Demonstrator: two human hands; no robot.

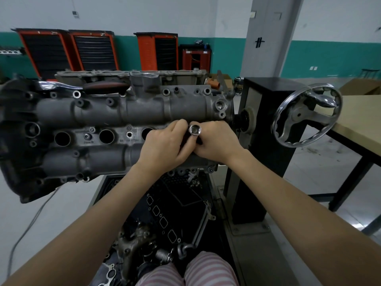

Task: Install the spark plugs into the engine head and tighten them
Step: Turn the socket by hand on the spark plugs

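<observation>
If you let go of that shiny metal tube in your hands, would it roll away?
Probably. The socket looks round and smooth, so it would likely roll on anything flat. It looks like solid polished metal, so probably heavy for its size, stiff and a bit slippery.

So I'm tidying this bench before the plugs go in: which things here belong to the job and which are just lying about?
For the job:
engine head
socket, held by both the left hand and right hand
ratchet wrench resting on the head

Lying about:
handwheel
tool cabinets
loose engine parts below the stand
</observation>
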